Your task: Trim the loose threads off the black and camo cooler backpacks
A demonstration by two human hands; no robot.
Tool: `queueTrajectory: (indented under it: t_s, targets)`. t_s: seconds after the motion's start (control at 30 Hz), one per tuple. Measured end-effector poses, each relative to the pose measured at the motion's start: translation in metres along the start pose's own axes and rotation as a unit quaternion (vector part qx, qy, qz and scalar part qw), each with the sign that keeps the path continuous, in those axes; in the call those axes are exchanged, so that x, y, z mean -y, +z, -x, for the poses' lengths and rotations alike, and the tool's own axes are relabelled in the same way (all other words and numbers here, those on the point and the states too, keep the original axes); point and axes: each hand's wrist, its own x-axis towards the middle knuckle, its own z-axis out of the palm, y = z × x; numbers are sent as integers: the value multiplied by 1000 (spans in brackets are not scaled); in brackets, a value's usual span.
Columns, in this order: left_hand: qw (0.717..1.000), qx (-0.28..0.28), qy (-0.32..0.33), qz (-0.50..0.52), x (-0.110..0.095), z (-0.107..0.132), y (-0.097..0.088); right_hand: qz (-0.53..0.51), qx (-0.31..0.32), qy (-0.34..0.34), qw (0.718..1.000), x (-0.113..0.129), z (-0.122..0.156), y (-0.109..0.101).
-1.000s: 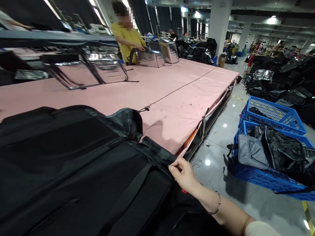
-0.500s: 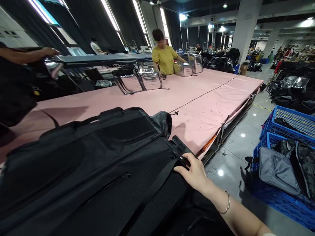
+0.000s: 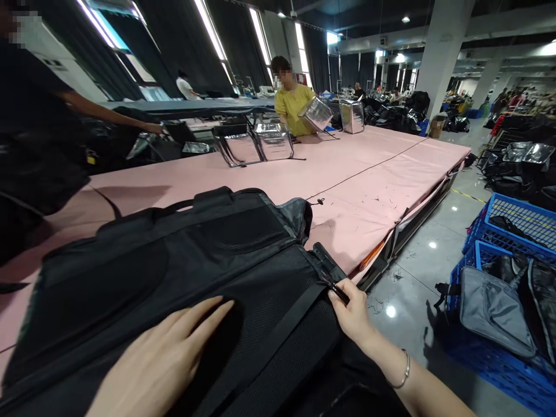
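Note:
A large black backpack [image 3: 208,255] with mesh panels and a webbing strap [image 3: 286,315] lies across the near end of the pink-covered table. At the bag's right edge my right hand [image 3: 354,307] is closed, thumb and fingers pinching a slim, dark, glossy piece [image 3: 340,292]. Whether that piece is a small tool or part of the bag, I cannot tell. My left hand [image 3: 163,353] is over the near part of the backpack, palm down, fingers stretched out, holding nothing visible.
Silver-lined bags [image 3: 256,145] stand on the pink table [image 3: 369,168]. Across it, a person in yellow [image 3: 295,107] handles another silver bag [image 3: 318,114]. Another person's arm [image 3: 117,113] reaches in at the left. Blue crates [image 3: 473,255] with bags stand on the floor at right.
My left hand has come into view over the backpack. My right hand still grips at the bag's right edge. The person in yellow has lifted and tilted a silver bag.

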Motion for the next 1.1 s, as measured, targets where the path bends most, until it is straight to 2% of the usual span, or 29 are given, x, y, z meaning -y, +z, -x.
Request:
queueTrajectory:
  t_s: [0.1,0.37,0.53,0.67,0.9,1.0,1.1]
  targets:
    - [997,28,66,-21,1,-15,-3,3,-6,-7,1000,-2,0,2]
    - [993,-3,115,-1,0,-10,8,9,-1,-21,1000,-6,4,1]
    - [986,-2,166,-24,-4,-27,-7,11,0,-18,1000,-13,6,-1]
    - [972,-2,230,-39,-2,-32,-15,27,0,-19,999,-21,7,-2]
    - [957,-60,279,-44,8,-31,-6,39,5,-19,999,-23,6,-2]
    - [950,-38,306,-41,14,-24,-15,45,4,-11,999,-24,6,-2]
    - [953,-22,302,-4,33,3,-23,50,0,-8,999,-25,6,-3]
